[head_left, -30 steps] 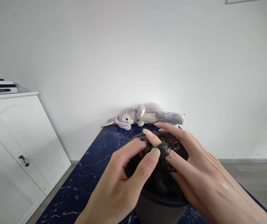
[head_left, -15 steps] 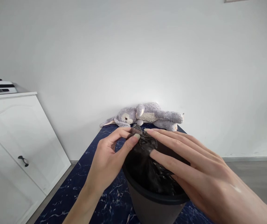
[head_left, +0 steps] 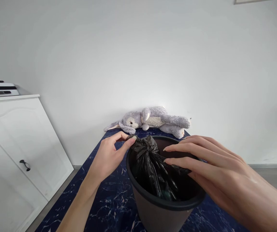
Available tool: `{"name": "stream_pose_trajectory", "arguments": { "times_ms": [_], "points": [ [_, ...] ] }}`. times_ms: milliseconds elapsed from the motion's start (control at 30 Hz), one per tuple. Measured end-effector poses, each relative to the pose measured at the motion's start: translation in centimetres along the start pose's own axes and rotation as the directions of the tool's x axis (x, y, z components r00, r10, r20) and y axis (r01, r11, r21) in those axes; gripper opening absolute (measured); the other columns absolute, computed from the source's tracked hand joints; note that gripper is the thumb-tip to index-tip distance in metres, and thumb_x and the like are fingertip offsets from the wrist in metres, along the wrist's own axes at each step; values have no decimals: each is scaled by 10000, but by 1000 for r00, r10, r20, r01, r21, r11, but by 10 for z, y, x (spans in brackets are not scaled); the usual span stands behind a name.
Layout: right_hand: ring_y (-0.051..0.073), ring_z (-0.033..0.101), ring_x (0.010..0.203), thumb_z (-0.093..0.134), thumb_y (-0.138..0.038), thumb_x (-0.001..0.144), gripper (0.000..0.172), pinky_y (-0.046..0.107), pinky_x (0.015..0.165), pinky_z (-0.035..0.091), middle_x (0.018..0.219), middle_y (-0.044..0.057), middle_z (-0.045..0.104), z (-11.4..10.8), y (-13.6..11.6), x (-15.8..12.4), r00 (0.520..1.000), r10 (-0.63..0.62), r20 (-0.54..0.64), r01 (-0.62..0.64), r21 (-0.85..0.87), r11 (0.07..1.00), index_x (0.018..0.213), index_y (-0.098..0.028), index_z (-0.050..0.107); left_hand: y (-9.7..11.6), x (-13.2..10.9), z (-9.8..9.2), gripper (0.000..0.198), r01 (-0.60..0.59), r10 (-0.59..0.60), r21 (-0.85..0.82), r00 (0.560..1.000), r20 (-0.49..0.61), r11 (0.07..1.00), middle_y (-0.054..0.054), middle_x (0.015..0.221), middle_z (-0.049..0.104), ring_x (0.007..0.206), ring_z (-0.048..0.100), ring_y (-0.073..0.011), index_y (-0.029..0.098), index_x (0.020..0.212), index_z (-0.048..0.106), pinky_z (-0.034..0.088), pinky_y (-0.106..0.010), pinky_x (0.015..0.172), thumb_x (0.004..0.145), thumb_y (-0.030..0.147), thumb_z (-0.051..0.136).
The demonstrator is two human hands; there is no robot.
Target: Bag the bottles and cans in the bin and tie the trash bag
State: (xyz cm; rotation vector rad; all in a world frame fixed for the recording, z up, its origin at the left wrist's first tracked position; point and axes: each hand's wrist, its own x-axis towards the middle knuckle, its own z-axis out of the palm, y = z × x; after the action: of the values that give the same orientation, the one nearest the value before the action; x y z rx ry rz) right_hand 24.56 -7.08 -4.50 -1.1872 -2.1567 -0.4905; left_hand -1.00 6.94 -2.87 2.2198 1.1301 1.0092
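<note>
A black plastic garbage bag [head_left: 149, 161] sits inside a dark grey trash bin [head_left: 161, 214], its top gathered into a knot near the far rim. My left hand [head_left: 108, 158] pinches one end of the bag between thumb and index finger, just over the bin's left rim. Another end stretches from the knot to my right hand [head_left: 222, 174], which grips it over the right side of the bin. The thumb of that hand is hidden beneath its extended fingers. The bag's lower part is out of sight in the bin.
Under the bin is a table [head_left: 114, 196] with a dark blue marbled top. A grey plush bunny [head_left: 150, 120] lies at its far end against the wall. To the left stands a white cabinet [head_left: 29, 135] with a white and black object [head_left: 0, 89] on top.
My hands have moved apart, left hand leftward and right hand rightward, pulling the bag's two ends outward. The knot between them now shows, and more of the bin's inside is visible.
</note>
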Motion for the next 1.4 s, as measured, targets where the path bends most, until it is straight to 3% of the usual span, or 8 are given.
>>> {"name": "stream_pose_trajectory", "arguments": {
  "times_ms": [200,467,667,800,967,1133,1267,1400],
  "points": [
    [278,673,1188,479,-158,1082,309,457,878,616,1346,58,748,-2,6,-1,998,-39,46,39,-13,999,1172,-282,747,-11,8,-4,470,13,-9,53,997,-76,998,-27,866,735,822,668,-232,241,797,646,462,-281,688,1010,656,598],
    [287,696,1193,521,-154,1032,320,472,904,628,1394,31,718,-14,19,-20,991,-2,136,13,-77,997,1222,-327,712,-30,17,-6,450,20,-18,16,992,-129,1000,-48,958,773,965,698,-256,235,820,657,494,-287,801,986,652,633],
    [269,731,1196,484,-272,1094,296,443,924,662,1400,31,711,-3,23,-30,981,143,132,-131,-100,986,1288,-346,696,-7,4,-11,400,0,-15,-135,994,-109,991,-36,914,788,951,724,-231,235,840,647,528,-314,903,1025,590,641],
    [248,726,1226,478,-384,1123,284,405,981,655,1417,38,701,3,9,-25,974,207,95,-204,-44,978,1331,-345,667,9,-7,-15,370,-47,37,-206,998,-52,977,-18,877,771,878,727,-200,233,856,636,546,-309,854,1052,547,628],
    [237,786,1046,587,-570,1064,409,262,699,655,1255,46,773,10,-9,-10,926,373,64,-378,95,921,1402,-345,639,14,-19,-18,348,-105,111,-234,994,15,967,-10,872,749,873,724,-188,228,875,647,542,-308,812,1081,504,598],
    [215,770,859,627,-677,997,495,279,685,612,1010,26,797,28,-14,22,837,460,296,-516,144,845,1356,-343,692,16,-27,-18,340,-144,158,-264,987,31,954,5,826,748,716,685,-168,238,856,610,430,-285,546,1077,496,600],
    [173,654,649,592,-603,1013,357,289,575,482,797,-1,747,39,-14,47,756,417,505,-542,124,831,1080,-304,775,14,-32,-25,316,-190,214,-233,973,82,954,-10,861,762,779,726,-197,249,902,653,473,-297,580,1088,492,577],
    [180,621,648,556,-575,1021,375,311,594,440,766,8,735,39,-12,51,778,424,464,-537,141,831,912,-270,745,10,-36,-35,417,-189,226,-199,957,181,962,-66,1279,767,1114,746,-279,297,1272,688,591,-331,747,1069,632,544]
  ]
}}
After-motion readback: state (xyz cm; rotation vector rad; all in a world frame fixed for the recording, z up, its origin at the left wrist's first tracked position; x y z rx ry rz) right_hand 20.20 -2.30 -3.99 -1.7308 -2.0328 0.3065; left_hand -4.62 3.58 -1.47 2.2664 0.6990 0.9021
